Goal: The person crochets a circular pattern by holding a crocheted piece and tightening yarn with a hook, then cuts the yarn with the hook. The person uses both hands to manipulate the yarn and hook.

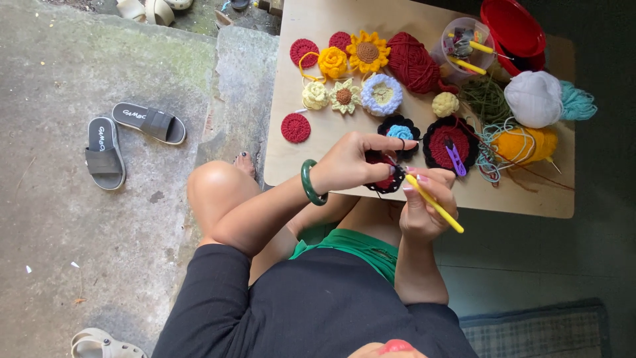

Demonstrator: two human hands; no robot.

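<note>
A seated person is seen from above, knees bent, with both hands raised over the near edge of a pale wooden tabletop [311, 166].

The left hand [351, 162], with a green bangle [309, 182] on its wrist, is closed around a small red and black crochet piece [387, 180], with the index finger stretched out straight above it. The right hand [424, 205] is clamped on a yellow crochet hook [437, 207], whose tip is pressed against the edge of the crochet piece. The two hands are held close together, touching at the work, which is held just above the tabletop edge, over the lap.

Just beyond the hands, a black flower with a blue centre [399, 129] and a larger black and red round [450, 142] carrying a purple clip [455, 159] are laid flat. Further back, a yellow sunflower [368, 52], red discs [295, 127], a dark red yarn ball [412, 63], a white yarn ball [533, 98], an orange yarn ball [527, 144] and a clear tub of tools [464, 46] beside a red bowl [513, 30] are spread out.

On the concrete floor to the left, a pair of dark slide sandals [126, 139] is set well apart from the tabletop.
</note>
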